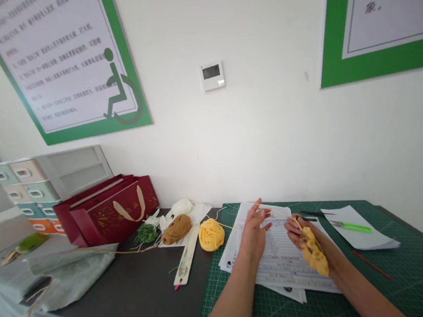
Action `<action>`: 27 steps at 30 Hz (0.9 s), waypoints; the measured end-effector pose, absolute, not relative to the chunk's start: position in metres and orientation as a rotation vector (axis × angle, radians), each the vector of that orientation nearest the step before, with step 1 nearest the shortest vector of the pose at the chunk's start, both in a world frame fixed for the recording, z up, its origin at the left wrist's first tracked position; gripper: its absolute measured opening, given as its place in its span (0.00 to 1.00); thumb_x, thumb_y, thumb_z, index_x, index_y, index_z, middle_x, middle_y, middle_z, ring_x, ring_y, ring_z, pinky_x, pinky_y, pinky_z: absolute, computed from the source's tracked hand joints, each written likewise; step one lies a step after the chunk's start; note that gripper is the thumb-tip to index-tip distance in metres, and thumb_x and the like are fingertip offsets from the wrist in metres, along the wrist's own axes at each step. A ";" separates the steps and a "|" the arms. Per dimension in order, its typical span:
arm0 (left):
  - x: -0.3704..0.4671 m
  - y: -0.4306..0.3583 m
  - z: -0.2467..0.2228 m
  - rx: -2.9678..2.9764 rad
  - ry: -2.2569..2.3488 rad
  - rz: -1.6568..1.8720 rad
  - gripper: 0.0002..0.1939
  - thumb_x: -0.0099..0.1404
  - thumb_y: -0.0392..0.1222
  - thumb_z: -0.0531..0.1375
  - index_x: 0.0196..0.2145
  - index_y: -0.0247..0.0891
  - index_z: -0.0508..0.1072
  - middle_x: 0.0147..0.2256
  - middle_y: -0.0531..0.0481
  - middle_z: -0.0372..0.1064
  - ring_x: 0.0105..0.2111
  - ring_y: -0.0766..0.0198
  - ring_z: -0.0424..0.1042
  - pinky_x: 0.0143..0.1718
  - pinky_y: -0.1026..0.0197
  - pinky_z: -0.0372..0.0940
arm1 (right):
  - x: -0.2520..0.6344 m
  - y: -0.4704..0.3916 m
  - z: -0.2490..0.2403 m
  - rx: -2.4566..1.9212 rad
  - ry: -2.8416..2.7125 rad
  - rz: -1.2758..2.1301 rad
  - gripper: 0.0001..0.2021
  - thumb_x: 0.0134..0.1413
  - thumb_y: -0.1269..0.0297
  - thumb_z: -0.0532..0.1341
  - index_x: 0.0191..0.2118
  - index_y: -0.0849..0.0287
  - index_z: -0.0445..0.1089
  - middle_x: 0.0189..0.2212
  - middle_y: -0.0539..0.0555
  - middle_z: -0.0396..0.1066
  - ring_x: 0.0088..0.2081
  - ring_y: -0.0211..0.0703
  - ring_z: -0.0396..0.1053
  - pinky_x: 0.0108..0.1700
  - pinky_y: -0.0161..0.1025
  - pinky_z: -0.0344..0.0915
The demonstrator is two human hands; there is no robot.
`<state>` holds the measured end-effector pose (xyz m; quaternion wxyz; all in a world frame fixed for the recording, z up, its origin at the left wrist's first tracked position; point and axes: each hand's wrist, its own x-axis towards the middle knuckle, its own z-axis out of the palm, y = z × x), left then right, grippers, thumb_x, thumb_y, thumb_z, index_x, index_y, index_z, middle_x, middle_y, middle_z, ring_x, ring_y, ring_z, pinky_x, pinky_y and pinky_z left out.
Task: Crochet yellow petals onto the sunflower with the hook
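My right hand [295, 231] is closed on a ruffled yellow crochet piece [314, 253], which hangs down over the papers. A dark, thin handle [309, 219] pokes out beside those fingers; I cannot make out its full shape. To the left of it, my left hand [254, 228] is raised with its fingers spread. A thin yellow strand seems to pass by its fingertips, though how it lies on them is too fine to tell. From the yellow yarn ball [211, 235], yarn leads right toward the left hand.
Printed papers [280, 266] lie on a green cutting mat [359, 283]. At right are a green-handled knife [354, 226] on white paper [379, 240] and a red stick [372, 265]. Brown yarn [176, 229], a ruler [187, 259] and a red gift bag [123, 213] stand left.
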<state>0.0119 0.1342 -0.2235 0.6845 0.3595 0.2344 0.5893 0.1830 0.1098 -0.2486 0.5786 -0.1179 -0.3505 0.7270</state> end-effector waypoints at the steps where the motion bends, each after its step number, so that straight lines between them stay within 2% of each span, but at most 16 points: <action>1: 0.010 0.134 -0.222 0.788 0.499 1.332 0.28 0.62 0.39 0.66 0.60 0.42 0.70 0.46 0.44 0.75 0.49 0.56 0.71 0.47 0.55 0.63 | 0.183 0.110 -0.250 -0.278 -0.807 1.708 0.10 0.57 0.57 0.69 0.32 0.55 0.70 0.24 0.45 0.60 0.20 0.30 0.53 0.17 0.28 0.56; 5: 0.006 0.131 -0.218 0.717 0.397 1.331 0.33 0.61 0.44 0.67 0.63 0.48 0.68 0.46 0.43 0.77 0.47 0.55 0.71 0.47 0.53 0.63 | 0.181 0.111 -0.255 -0.293 -0.755 1.719 0.10 0.54 0.59 0.71 0.34 0.55 0.71 0.25 0.46 0.61 0.22 0.30 0.55 0.20 0.27 0.58; 8: 0.003 0.130 -0.215 0.674 0.336 1.315 0.35 0.60 0.44 0.68 0.64 0.48 0.68 0.46 0.41 0.77 0.46 0.53 0.72 0.48 0.50 0.64 | 0.179 0.111 -0.259 -0.296 -0.738 1.732 0.10 0.54 0.60 0.72 0.37 0.55 0.73 0.24 0.45 0.61 0.22 0.28 0.54 0.21 0.26 0.57; 14: -0.011 0.141 -0.217 0.561 0.289 1.445 0.22 0.61 0.40 0.67 0.54 0.39 0.77 0.49 0.41 0.76 0.51 0.54 0.72 0.55 0.52 0.63 | 0.180 0.114 -0.267 -0.293 -0.736 1.748 0.10 0.54 0.59 0.72 0.35 0.55 0.72 0.25 0.46 0.60 0.23 0.29 0.55 0.22 0.27 0.57; 19: -0.029 0.156 -0.226 0.481 0.288 1.546 0.16 0.69 0.45 0.62 0.52 0.36 0.74 0.53 0.42 0.73 0.53 0.52 0.71 0.57 0.43 0.64 | 0.185 0.116 -0.266 -0.285 -0.756 1.751 0.11 0.55 0.58 0.71 0.33 0.55 0.70 0.25 0.45 0.59 0.22 0.30 0.53 0.20 0.28 0.54; 23: -0.037 0.160 -0.225 0.491 0.257 1.539 0.14 0.69 0.46 0.62 0.49 0.39 0.76 0.54 0.42 0.72 0.56 0.51 0.69 0.58 0.42 0.62 | 0.193 0.117 -0.260 -0.272 -0.771 1.733 0.12 0.53 0.57 0.71 0.32 0.54 0.68 0.24 0.45 0.58 0.20 0.31 0.50 0.18 0.30 0.52; 25: -0.036 0.156 -0.219 0.536 0.216 1.491 0.15 0.66 0.46 0.63 0.50 0.44 0.77 0.54 0.42 0.74 0.57 0.51 0.69 0.60 0.41 0.60 | 0.197 0.117 -0.256 -0.269 -0.774 1.718 0.12 0.52 0.58 0.72 0.32 0.53 0.68 0.24 0.45 0.58 0.21 0.32 0.51 0.18 0.31 0.52; 27: -0.032 0.148 -0.211 0.599 0.167 1.426 0.25 0.62 0.48 0.66 0.57 0.50 0.73 0.53 0.42 0.74 0.56 0.49 0.70 0.60 0.37 0.59 | 0.199 0.118 -0.254 -0.269 -0.777 1.707 0.12 0.51 0.57 0.72 0.32 0.53 0.68 0.24 0.45 0.57 0.22 0.33 0.52 0.19 0.31 0.52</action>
